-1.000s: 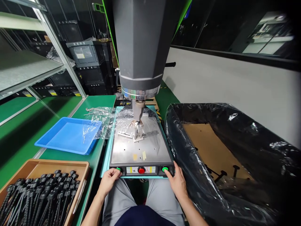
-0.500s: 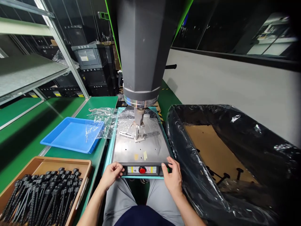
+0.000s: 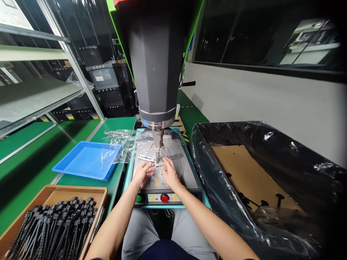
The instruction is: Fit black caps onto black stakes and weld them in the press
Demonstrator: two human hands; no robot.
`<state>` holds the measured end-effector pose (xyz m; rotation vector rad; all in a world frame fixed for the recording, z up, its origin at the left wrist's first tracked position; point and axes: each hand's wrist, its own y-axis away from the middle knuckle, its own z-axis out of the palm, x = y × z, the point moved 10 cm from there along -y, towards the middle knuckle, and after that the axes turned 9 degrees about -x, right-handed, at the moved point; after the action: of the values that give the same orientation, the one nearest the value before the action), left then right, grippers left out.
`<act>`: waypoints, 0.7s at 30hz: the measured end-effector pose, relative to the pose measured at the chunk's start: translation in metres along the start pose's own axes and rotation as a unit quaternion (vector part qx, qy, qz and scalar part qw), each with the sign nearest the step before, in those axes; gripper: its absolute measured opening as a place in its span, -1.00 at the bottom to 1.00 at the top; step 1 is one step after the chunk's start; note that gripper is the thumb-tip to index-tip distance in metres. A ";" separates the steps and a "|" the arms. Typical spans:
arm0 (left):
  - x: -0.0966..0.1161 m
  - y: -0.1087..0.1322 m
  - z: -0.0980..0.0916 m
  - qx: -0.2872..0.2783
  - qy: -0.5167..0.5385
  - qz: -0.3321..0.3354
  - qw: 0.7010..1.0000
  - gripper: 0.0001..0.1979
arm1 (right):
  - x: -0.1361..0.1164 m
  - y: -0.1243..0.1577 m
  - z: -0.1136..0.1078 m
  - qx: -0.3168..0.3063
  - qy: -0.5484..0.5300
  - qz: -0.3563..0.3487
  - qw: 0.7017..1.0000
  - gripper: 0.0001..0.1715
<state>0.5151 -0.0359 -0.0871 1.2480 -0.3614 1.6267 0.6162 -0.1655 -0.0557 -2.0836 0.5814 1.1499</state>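
My left hand (image 3: 143, 174) is at the left of a small metal fixture (image 3: 158, 163), its fingers loosely curled and apart, with nothing visible in them. On the other side, my right hand (image 3: 170, 174) reaches over the metal base plate (image 3: 151, 184) with fingers stretched, the fingertips close to the fixture. Whether they touch it I cannot make out. Directly above stands the metal press tip (image 3: 158, 138) of a large dark machine head (image 3: 154, 72). Clear plastic film surrounds the fixture. The front panel carries a red button (image 3: 164, 197) and a green button (image 3: 139, 198).
At left, a brown tray (image 3: 104, 195) holds several black ribbed strips with round heads; a blue tray (image 3: 84, 159) lies behind it. To the right stands a large bin lined with black plastic (image 3: 206, 169), with cardboard and several black pieces inside. Shelving (image 3: 78, 68) rises at left.
Both hands have left the front panel's ends and moved forward and inward to the fixture. The green button at left is now uncovered. The camera view has shifted slightly.
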 end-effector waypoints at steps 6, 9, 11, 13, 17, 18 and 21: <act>0.003 -0.018 0.014 -0.007 0.101 0.031 0.994 -0.55 | 0.005 -0.029 -0.016 0.011 0.086 -0.003 0.996 -0.33; 0.015 -0.018 0.013 0.018 0.116 0.096 0.988 -0.52 | 0.007 -0.039 -0.016 -0.018 0.082 0.016 0.996 -0.34; 0.019 -0.016 0.013 0.029 0.125 0.116 0.985 -0.55 | 0.007 -0.045 -0.018 -0.027 0.075 0.026 0.996 -0.33; 0.024 -0.013 0.013 0.037 0.128 0.125 0.983 -0.58 | 0.004 -0.050 -0.020 -0.031 0.071 0.023 0.997 -0.31; 0.036 -0.008 0.016 0.044 0.120 0.138 0.982 -0.60 | -0.002 -0.062 -0.020 -0.036 0.061 0.017 0.997 -0.29; 0.039 -0.007 0.017 0.042 0.118 0.142 0.982 -0.59 | -0.003 -0.065 -0.019 -0.037 0.059 0.022 0.997 -0.29; 0.048 -0.003 0.021 0.034 0.118 0.155 0.980 -0.56 | -0.007 -0.074 -0.019 -0.039 0.058 0.028 0.997 -0.31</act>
<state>0.5317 -0.0245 -0.0385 1.0716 -0.3673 2.0453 0.6724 -0.1297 -0.0169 -2.2249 0.6641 1.1040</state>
